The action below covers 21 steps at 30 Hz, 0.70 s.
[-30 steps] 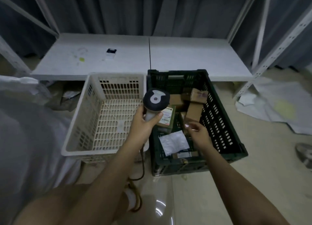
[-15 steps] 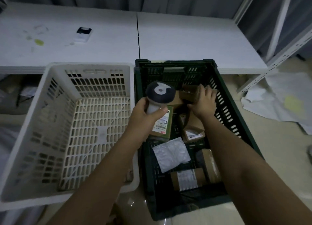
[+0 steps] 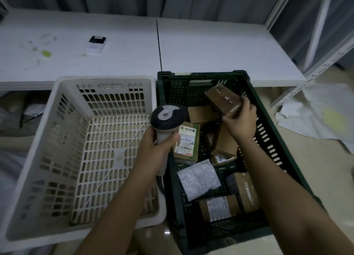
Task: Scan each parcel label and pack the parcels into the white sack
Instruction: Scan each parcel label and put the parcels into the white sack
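Observation:
My left hand (image 3: 156, 146) grips the handle of a barcode scanner (image 3: 166, 117) with a dark head, held over the seam between the two crates. My right hand (image 3: 241, 121) grips a brown cardboard parcel (image 3: 223, 99) wrapped in clear tape, lifted and tilted above the back of the dark green crate (image 3: 274, 140). Several more parcels lie in that crate: a labelled box (image 3: 186, 143) beside the scanner, a white padded mailer (image 3: 198, 178), and a brown labelled box (image 3: 218, 207) near the front. The white sack is barely visible at the left edge.
A white slotted plastic crate (image 3: 38, 159) stands left of the green one, with nothing in it. Behind both runs a low white table (image 3: 210, 48) carrying a small white device (image 3: 95, 44). A white metal rack upright (image 3: 321, 59) and crumpled white paper (image 3: 314, 118) are on the right.
My right hand closed on a brown parcel at the back of the green crate and lifted it clear of the others. The view has dropped closer to the crates. The scanner hand stayed put.

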Motion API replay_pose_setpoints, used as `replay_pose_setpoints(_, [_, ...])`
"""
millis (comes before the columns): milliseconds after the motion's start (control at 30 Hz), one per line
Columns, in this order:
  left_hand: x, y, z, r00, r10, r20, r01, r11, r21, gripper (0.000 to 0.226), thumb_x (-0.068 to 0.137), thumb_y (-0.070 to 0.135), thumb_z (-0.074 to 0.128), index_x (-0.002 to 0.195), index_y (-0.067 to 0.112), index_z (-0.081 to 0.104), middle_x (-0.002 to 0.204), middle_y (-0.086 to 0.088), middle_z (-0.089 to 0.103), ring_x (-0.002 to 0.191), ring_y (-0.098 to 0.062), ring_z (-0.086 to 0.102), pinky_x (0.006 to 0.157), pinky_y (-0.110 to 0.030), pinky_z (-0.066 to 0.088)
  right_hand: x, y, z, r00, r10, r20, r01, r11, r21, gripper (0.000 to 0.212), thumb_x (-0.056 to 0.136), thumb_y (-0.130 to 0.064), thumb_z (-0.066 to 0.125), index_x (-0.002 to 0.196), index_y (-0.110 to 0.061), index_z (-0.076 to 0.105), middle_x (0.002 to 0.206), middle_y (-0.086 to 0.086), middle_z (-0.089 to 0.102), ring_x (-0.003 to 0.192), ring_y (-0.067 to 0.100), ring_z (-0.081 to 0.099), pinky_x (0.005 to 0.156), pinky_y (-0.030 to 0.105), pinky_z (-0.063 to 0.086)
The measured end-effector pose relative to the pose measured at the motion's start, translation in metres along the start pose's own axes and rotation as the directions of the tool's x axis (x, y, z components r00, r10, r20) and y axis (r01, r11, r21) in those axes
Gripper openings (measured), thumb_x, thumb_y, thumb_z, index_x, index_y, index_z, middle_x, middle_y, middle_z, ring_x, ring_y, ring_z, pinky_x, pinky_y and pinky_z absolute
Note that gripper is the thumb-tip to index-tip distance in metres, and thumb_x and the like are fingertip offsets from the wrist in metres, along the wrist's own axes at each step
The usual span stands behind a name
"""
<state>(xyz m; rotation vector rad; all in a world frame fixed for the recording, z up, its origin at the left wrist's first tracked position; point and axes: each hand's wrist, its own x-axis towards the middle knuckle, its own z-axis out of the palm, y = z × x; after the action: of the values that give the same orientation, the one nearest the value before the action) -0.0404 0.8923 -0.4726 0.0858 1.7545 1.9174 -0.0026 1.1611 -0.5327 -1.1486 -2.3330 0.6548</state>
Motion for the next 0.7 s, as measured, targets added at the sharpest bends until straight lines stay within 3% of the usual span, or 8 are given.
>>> replay_pose_setpoints(67, [-0.017, 0.01, -0.002, 0.999, 0.023, -0.042, -0.023, 1.0, 0.002, 0.042, 0.086, 0.016, 0.068, 0.122, 0.031, 0.053, 0.109, 0.015, 0.064, 0.089, 0.005, 0.064, 0.075, -0.016, 0.054, -0.034, -0.018, -0.028, 0.994, 0.107, -0.014, -0.093, 0.915, 0.392, 0.078, 0.077, -0.022, 0.079, 0.143, -0.016, 0.037, 0.133, 0.005, 0.048, 0.121, 0.02, 0.05, 0.098, 0.03, 0.046])
replay_pose_setpoints(133, [-0.037, 0.022, -0.004, 0.996, 0.043, -0.079, -0.041, 0.999, 0.021, 0.044, 0.086, 0.017, 0.068, 0.126, 0.027, 0.053, 0.114, 0.01, 0.064, 0.097, -0.004, 0.063, 0.086, -0.027, 0.053, -0.073, -0.032, -0.058, 0.968, 0.228, 0.109, -0.241, 0.706, 0.666, 0.07, 0.083, -0.018, 0.076, 0.141, -0.014, 0.037, 0.126, 0.001, 0.05, 0.112, 0.013, 0.055, 0.092, 0.02, 0.05])
replay_pose_setpoints(233, [-0.075, 0.036, -0.012, 0.992, 0.092, -0.084, -0.088, 0.995, 0.047, 0.046, 0.087, 0.017, 0.067, 0.128, 0.027, 0.051, 0.118, 0.009, 0.062, 0.104, -0.008, 0.06, 0.091, -0.03, 0.049, -0.13, -0.035, -0.089, 0.907, 0.266, 0.327, -0.42, 0.514, 0.748, 0.057, 0.083, -0.03, 0.075, 0.131, -0.024, 0.044, 0.127, 0.002, 0.053, 0.113, 0.021, 0.06, 0.095, 0.044, 0.053])
replay_pose_setpoints(333, [-0.127, 0.034, -0.026, 0.992, 0.09, -0.092, -0.087, 0.995, 0.041, 0.047, 0.087, 0.017, 0.067, 0.127, 0.03, 0.049, 0.115, 0.017, 0.06, 0.101, -0.001, 0.058, 0.087, -0.024, 0.048, -0.182, -0.038, -0.117, 0.874, 0.232, 0.427, -0.484, 0.496, 0.721, 0.049, 0.088, -0.032, 0.069, 0.131, -0.023, 0.046, 0.13, 0.003, 0.053, 0.103, 0.017, 0.061, 0.076, 0.026, 0.058])
replay_pose_setpoints(400, [-0.158, 0.027, -0.036, 0.991, 0.086, -0.104, -0.08, 0.995, 0.055, 0.046, 0.086, 0.017, 0.068, 0.127, 0.028, 0.05, 0.116, 0.013, 0.06, 0.104, -0.007, 0.059, 0.089, -0.028, 0.049, -0.215, -0.045, -0.133, 0.89, 0.181, 0.419, -0.443, 0.561, 0.699, 0.051, 0.09, -0.024, 0.068, 0.134, -0.02, 0.042, 0.129, 0.003, 0.052, 0.099, 0.014, 0.056, 0.066, 0.009, 0.049])
replay_pose_setpoints(467, [-0.18, 0.021, -0.044, 0.988, 0.079, -0.133, -0.069, 0.995, 0.076, 0.045, 0.085, 0.016, 0.07, 0.124, 0.027, 0.051, 0.117, 0.008, 0.06, 0.109, -0.015, 0.059, 0.091, -0.032, 0.048, -0.241, -0.044, -0.142, 0.924, 0.08, 0.374, -0.328, 0.671, 0.665, 0.063, 0.086, -0.016, 0.072, 0.136, -0.025, 0.036, 0.133, 0.0, 0.048, 0.111, 0.011, 0.05, 0.077, 0.007, 0.044])
replay_pose_setpoints(600, [-0.211, 0.023, -0.054, 0.983, 0.104, -0.153, -0.096, 0.994, 0.061, 0.05, 0.085, 0.016, 0.07, 0.13, 0.023, 0.048, 0.118, 0.007, 0.059, 0.106, -0.013, 0.058, 0.092, -0.032, 0.046, -0.275, -0.043, -0.15, 0.929, -0.139, 0.343, -0.043, 0.88, 0.473, 0.083, 0.076, -0.029, 0.081, 0.142, -0.032, 0.031, 0.141, -0.008, 0.042, 0.128, 0.01, 0.044, 0.102, 0.031, 0.043])
replay_pose_setpoints(700, [-0.228, 0.016, -0.065, 0.983, 0.114, -0.142, -0.105, 0.992, 0.067, 0.047, 0.086, 0.015, 0.069, 0.127, 0.024, 0.048, 0.109, 0.014, 0.058, 0.096, -0.004, 0.057, 0.084, -0.024, 0.045, -0.293, -0.038, -0.144, 0.898, -0.272, 0.346, 0.171, 0.94, 0.295, 0.087, 0.068, -0.03, 0.081, 0.142, -0.025, 0.036, 0.137, -0.002, 0.046, 0.125, 0.015, 0.046, 0.099, 0.036, 0.046])
